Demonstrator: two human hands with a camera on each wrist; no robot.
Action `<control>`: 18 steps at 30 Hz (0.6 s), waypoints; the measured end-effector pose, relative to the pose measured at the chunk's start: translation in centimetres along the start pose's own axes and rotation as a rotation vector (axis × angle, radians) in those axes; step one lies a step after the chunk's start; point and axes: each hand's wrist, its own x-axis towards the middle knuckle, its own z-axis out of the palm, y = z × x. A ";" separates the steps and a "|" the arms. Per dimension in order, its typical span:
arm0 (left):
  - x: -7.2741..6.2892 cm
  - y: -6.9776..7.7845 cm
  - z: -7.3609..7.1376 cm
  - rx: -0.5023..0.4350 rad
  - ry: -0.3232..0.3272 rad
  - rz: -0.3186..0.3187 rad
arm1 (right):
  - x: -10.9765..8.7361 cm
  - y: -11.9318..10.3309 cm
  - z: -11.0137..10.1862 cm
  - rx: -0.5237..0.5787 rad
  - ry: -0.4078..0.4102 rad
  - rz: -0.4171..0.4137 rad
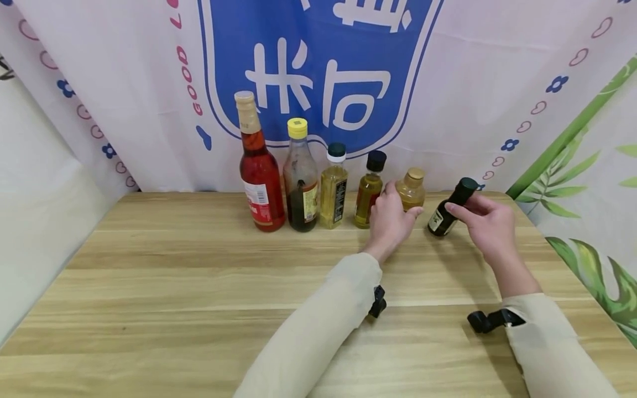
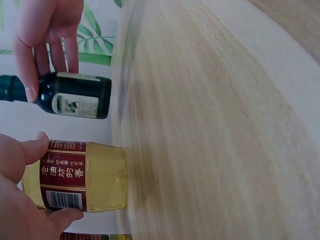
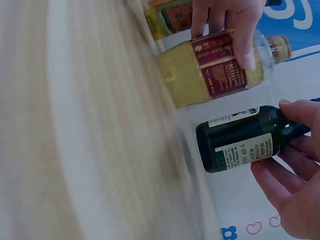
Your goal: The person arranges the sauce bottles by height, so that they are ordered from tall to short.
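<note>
My left hand [image 1: 390,218] grips a clear bottle of yellow oil [image 2: 105,177] with a dark red label, thumb on one side and fingers on the other. In the head view that hand hides much of the bottle, though its tan cap [image 1: 415,173] shows. To the right, my right hand [image 1: 490,224] holds a small dark green glass bottle [image 1: 443,217] near its neck between thumb and fingers. This bottle leans, cap toward the right, and a pale label [image 3: 245,151] faces the right wrist camera. Its base looks slightly off the table.
Left of my hands stand a tall red bottle [image 1: 261,182], a dark sauce bottle with a yellow cap [image 1: 297,128], a pale oil bottle [image 1: 328,193] and a black-capped oil bottle [image 1: 365,193]. A printed curtain [image 1: 164,143] hangs behind the wooden table [image 1: 199,309].
</note>
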 end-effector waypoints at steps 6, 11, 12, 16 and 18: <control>0.0 -0.1 -0.2 -0.002 -0.002 -0.011 | 1.3 0.3 0.9 -0.030 -0.012 -0.003; 0.1 -0.1 -0.3 -0.003 -0.011 -0.018 | 1.4 0.5 1.2 -0.070 -0.032 -0.001; 0.1 -0.2 -0.3 -0.003 -0.012 -0.016 | 1.4 0.5 1.2 -0.070 -0.033 0.001; 0.1 -0.1 -0.4 -0.017 -0.024 -0.015 | 1.1 0.5 1.1 -0.084 -0.035 0.009; -0.1 -0.1 -0.4 -0.026 -0.031 -0.020 | 1.0 0.5 1.0 -0.092 -0.040 0.018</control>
